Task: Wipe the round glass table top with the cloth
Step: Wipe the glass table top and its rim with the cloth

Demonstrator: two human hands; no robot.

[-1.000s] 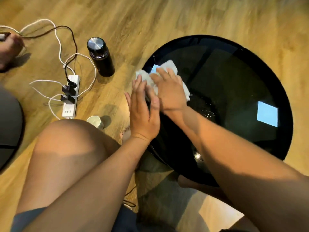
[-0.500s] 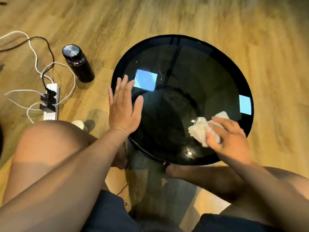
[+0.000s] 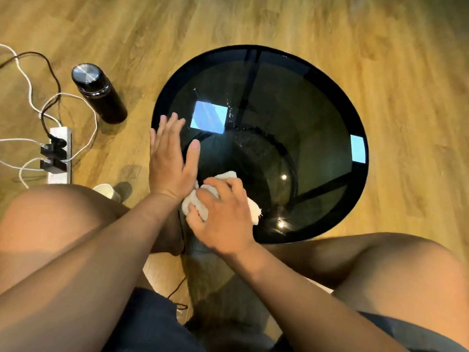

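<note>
Right hand [image 3: 223, 219], clamped on crumpled white terry cloth [image 3: 194, 205], swept near-right to near-left edge of round black glass table top [image 3: 317, 148]; left hand [image 3: 170, 163] flat, fingers straight, bracing. Wipe ongoing.

Round glass table top [image 3: 317, 110] on wood floor [image 3: 380, 47]; cloth [image 3: 254, 212] on near-left part.
</note>
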